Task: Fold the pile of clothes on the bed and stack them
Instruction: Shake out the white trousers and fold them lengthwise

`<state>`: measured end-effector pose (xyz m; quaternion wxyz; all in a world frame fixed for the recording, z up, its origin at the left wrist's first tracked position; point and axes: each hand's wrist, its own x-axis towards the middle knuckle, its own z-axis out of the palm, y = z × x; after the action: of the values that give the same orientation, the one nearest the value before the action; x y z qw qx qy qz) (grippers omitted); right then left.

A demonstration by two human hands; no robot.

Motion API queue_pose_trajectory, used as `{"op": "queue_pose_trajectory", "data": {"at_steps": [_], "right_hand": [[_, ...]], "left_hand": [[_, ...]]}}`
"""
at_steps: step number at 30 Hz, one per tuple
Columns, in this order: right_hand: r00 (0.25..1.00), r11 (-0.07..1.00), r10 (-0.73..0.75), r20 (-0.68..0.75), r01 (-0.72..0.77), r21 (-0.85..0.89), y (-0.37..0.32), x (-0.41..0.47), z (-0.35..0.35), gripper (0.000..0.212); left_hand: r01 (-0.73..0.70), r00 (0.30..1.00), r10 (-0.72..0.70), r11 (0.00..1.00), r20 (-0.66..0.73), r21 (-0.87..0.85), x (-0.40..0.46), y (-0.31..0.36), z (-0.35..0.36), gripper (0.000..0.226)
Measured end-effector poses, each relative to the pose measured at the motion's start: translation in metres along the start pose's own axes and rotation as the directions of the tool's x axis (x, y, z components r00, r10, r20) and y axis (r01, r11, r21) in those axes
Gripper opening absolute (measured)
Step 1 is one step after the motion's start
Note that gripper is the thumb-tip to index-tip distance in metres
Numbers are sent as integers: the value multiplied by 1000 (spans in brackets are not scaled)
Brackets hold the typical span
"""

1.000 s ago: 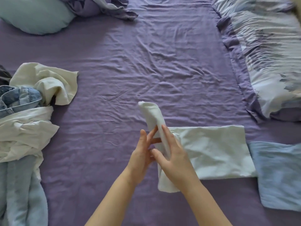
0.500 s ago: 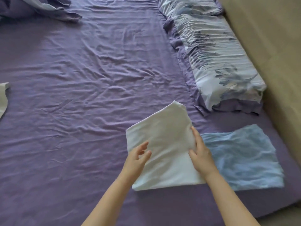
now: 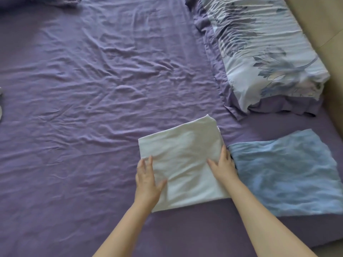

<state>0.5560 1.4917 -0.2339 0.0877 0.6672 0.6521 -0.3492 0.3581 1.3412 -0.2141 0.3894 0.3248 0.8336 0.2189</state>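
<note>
Folded white garment (image 3: 182,167) lain flat on the bed (image 3: 92,89), just left of the folded blue garment (image 3: 289,173), near edges almost touching. Left hand (image 3: 146,180) laid flat on the white garment's left edge, fingers (image 3: 149,161) straight and slightly spread, pinching nothing. Right hand (image 3: 223,166) set on its right edge, beside the blue garment, thumb out over the white cloth, other fingers straight along the side; whether tucked under the edge, impossible to tell.

Judged as the close of one fold: pressed and squared, not yet stacked. Next move likely to call for both hands slid under the white garment, lifted level so the layers held, then set down squarely on the blue garment, corners matched. Risk judged: soft cloth sagging or unfolding if lifted by one side only.

Purple sheet on the bed, much creased beyond the white garment, smoother nearer the camera. Floral pillow (image 3: 269,49) beyond the blue garment, up and to the right of the white one. Beige surface (image 3: 324,19) further right, past the pillow. Scrap of pale cloth (image 3: 1,104) at the far left edge of view, well apart from the white garment; unfolded pile itself out of view.
</note>
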Motion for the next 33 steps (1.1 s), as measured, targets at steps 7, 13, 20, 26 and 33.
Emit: {"op": "queue_pose_trajectory", "data": {"at_steps": [7, 13, 20, 26, 33], "right_hand": [[1000, 999, 10, -29, -11, -36, -3, 5, -4, 92], [980, 984, -137, -146, 152, 97, -7, -15, -13, 76], [919, 931, -183, -349, 275, 238, -3, -63, -32, 67], [885, 924, -188, -426, 307, 228, 14, -110, -80, 59], [864, 952, -155, -479, 260, 162, 80, -128, -152, 55]], "left_hand": [[406, 914, -340, 789, 222, -461, -2, -16, -7, 51], [260, 963, -263, 863, 54, -433, -8, -9, -13, 42], [107, 993, -116, 841, 16, -530, -43, 3, -36, 38], [76, 995, -25, 795, 93, -601, -82, 38, -36, 33], [137, 946, 95, 747, 309, -650, -115, 98, 10, 54]]}}
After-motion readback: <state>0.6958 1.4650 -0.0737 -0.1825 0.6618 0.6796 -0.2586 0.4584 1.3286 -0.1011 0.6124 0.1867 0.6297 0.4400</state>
